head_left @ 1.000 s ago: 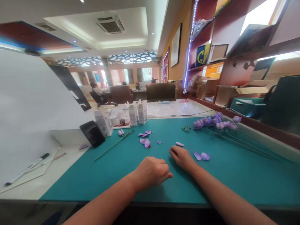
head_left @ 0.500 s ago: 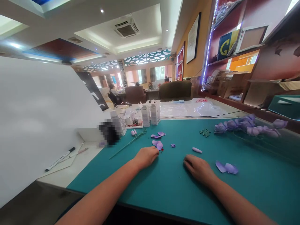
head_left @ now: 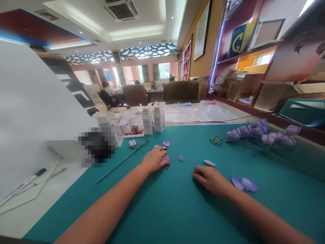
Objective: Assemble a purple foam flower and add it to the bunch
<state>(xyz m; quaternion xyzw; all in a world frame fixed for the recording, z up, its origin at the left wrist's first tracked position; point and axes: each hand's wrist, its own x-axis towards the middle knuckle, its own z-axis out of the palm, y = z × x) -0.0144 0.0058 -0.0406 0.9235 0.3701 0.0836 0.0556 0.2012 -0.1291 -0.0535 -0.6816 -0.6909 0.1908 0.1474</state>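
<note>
Nearest me, both forearms run off the bottom of my view across the teal mat (head_left: 177, 210), the two hands well apart. The right hand (head_left: 207, 176) rests on the mat with fingers curled under; I can't tell whether they close on anything. Just right of it lie loose lavender petals (head_left: 247, 184). The left hand (head_left: 153, 160) reaches over the pinkish-purple petals (head_left: 165, 158) left of centre, touching and partly covering them; I can't make out a grip. Small red bits (head_left: 168, 165) sit by its fingertips.

Between the hands, slightly farther off, I see a purple wheel-like piece (head_left: 181, 158), with a tapered lilac piece (head_left: 209, 163) near the right hand. On the left, a green stem (head_left: 115, 166) slants to a pale bud; on the right, short green pieces (head_left: 216, 140) lie near lavender flowers (head_left: 254, 130), whose stems smear.

Pixelation hides a dark object (head_left: 99, 145) at left. Beyond, a white tray (head_left: 133, 136) holds small dark and red items too tiny to identify. Two white cartons (head_left: 159, 118) stand with flaps up, their insides hidden. Far right, a teal box (head_left: 299, 110) shows something white inside.
</note>
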